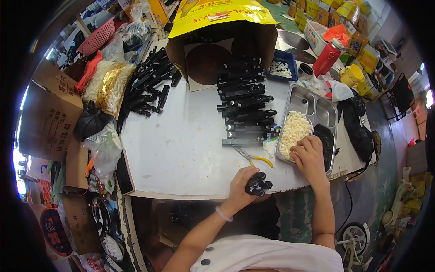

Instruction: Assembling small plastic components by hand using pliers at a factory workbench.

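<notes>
My left hand (pixel 241 185), at the front edge of the white table, is wrapped round a small bundle of black tubular parts (pixel 259 183) whose round ends point right. On the right, my right hand (pixel 311 156) reaches into a steel compartment tray (pixel 334 119), fingers bent and drawn together at a heap of small cream-coloured pieces (pixel 294 129). Whatever its fingertips hold is hidden. Another compartment contains small dark material (pixel 322 140). Pliers with yellow handles (pixel 253 157) lie between the hands. Beyond them, a row of similar black parts (pixel 247 106) runs up the table.
A yellow carton (pixel 222 13) opens toward me at the back. More black parts (pixel 152 81) are piled to its left. A blue bin (pixel 283 65) of white pieces and a red bottle (pixel 328 56) stand back right. A phone (pixel 124 174) lies at the left edge.
</notes>
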A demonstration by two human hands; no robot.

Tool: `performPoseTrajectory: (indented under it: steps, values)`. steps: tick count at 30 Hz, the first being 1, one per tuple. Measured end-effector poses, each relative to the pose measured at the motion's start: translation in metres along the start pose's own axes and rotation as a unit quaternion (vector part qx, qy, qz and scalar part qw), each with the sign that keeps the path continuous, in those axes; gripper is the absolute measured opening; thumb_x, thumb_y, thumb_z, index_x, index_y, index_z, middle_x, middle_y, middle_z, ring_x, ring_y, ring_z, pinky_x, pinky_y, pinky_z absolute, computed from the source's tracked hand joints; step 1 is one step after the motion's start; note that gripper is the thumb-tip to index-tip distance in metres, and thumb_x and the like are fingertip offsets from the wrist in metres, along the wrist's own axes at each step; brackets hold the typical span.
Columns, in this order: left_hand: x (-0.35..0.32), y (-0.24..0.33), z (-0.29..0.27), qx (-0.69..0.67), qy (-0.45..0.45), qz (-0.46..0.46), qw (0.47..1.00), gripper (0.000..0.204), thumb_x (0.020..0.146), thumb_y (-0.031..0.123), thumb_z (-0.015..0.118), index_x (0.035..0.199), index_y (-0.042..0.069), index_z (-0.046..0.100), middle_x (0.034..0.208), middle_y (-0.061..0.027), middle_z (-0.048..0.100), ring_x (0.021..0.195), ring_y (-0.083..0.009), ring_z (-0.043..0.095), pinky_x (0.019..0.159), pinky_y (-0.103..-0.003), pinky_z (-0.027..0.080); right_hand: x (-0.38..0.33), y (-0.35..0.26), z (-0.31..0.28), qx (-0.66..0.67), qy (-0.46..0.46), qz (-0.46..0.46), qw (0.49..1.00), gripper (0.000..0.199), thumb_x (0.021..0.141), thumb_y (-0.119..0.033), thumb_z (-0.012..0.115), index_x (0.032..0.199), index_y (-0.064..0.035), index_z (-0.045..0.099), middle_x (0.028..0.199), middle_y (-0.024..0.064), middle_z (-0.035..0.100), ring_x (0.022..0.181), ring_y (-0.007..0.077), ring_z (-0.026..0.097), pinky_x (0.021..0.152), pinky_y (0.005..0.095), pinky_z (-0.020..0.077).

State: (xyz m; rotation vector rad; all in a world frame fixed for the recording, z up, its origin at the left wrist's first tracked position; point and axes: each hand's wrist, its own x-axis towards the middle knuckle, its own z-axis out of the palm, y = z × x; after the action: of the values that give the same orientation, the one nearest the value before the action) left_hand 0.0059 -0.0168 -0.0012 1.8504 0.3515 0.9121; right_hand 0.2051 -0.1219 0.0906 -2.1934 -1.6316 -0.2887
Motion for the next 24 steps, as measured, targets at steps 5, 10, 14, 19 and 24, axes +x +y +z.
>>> performPoseTrajectory:
  steps: [5, 10, 14, 19, 24]
  values:
    - [0.000, -0.003, -0.001, 0.017, -0.004, 0.020, 1.000, 0.064, 0.060, 0.006, 0.084, 0.117, 0.004, 0.054, 0.111, -0.0149, 0.058, 0.096, -0.0287, 0.061, 0.082, -0.034, 0.051, 0.005, -0.002, 0.014, 0.006, -0.020, -0.033, 0.999, 0.016, 0.073, -0.013, 0.070, 0.086, -0.0075, 0.062, 0.092, 0.0065, 0.054, 0.103, 0.0264, 0.048, 0.097, 0.0439, 0.0355]
    - [0.000, -0.003, -0.001, 0.019, -0.005, 0.026, 0.999, 0.066, 0.060, 0.007, 0.085, 0.118, 0.004, 0.053, 0.111, -0.0149, 0.058, 0.096, -0.0284, 0.061, 0.082, -0.034, 0.052, 0.006, 0.001, 0.021, -0.059, -0.054, -0.057, 0.995, 0.017, 0.074, -0.014, 0.068, 0.087, -0.0071, 0.061, 0.095, 0.0068, 0.054, 0.104, 0.0262, 0.049, 0.099, 0.0447, 0.0348]
    - [-0.001, -0.005, -0.001, 0.017, -0.005, 0.027, 0.999, 0.066, 0.061, 0.007, 0.084, 0.118, 0.004, 0.052, 0.111, -0.0146, 0.057, 0.095, -0.0278, 0.061, 0.081, -0.034, 0.052, 0.008, -0.001, 0.020, -0.042, -0.058, -0.042, 0.997, 0.016, 0.076, -0.012, 0.066, 0.088, -0.0059, 0.059, 0.095, 0.0077, 0.055, 0.105, 0.0271, 0.049, 0.097, 0.0438, 0.0365]
    - [0.000, 0.000, -0.001, 0.002, -0.001, 0.007, 1.000, 0.064, 0.061, 0.005, 0.084, 0.117, 0.004, 0.053, 0.110, -0.0136, 0.057, 0.092, -0.0250, 0.061, 0.078, -0.032, 0.052, 0.001, -0.006, 0.012, 0.125, -0.029, 0.096, 0.987, 0.013, 0.082, -0.007, 0.061, 0.094, -0.0020, 0.059, 0.090, 0.0101, 0.056, 0.094, 0.0286, 0.055, 0.088, 0.0383, 0.0428]
    - [-0.001, -0.002, 0.000, 0.004, 0.000, 0.016, 1.000, 0.066, 0.059, 0.010, 0.085, 0.117, 0.005, 0.053, 0.109, -0.0146, 0.058, 0.095, -0.0291, 0.060, 0.080, -0.035, 0.051, -0.009, -0.039, -0.010, 0.389, -0.020, 0.135, 0.911, 0.014, 0.084, -0.001, 0.059, 0.098, 0.0017, 0.061, 0.092, 0.0114, 0.062, 0.086, 0.0219, 0.060, 0.085, 0.0348, 0.0447]
